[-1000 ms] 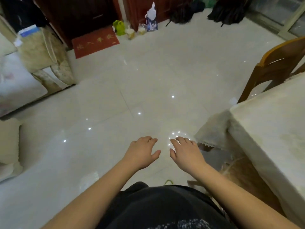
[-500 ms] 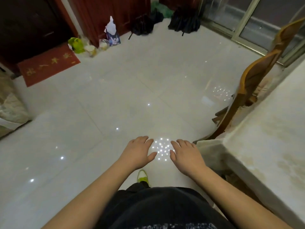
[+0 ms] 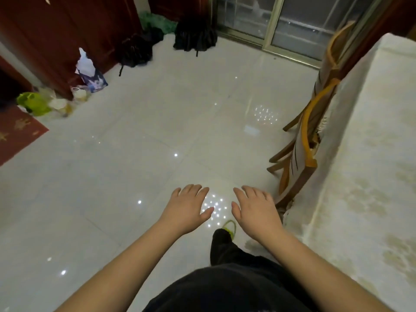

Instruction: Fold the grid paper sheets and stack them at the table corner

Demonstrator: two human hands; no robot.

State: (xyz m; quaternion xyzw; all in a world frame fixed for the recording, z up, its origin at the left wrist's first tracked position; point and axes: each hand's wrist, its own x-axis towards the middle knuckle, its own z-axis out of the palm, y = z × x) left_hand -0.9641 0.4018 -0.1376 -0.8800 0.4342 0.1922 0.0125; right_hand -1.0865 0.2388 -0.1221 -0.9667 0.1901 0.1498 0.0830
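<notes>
No grid paper sheet shows in the head view. My left hand and my right hand are held out side by side in front of me, palms down, fingers relaxed and holding nothing, over the shiny tiled floor. The table with its cream patterned cloth runs along my right side; its near corner lies just right of my right hand.
Two wooden chairs are tucked against the table's left side. Dark bags, a tissue pack and a green bag line the far wall by red cabinets. A red mat lies left. A sliding glass door is behind.
The view has swung right and I have stepped forward: the table and chairs fill more of the right side, the red mat slid left. Both hands keep the same open pose.
</notes>
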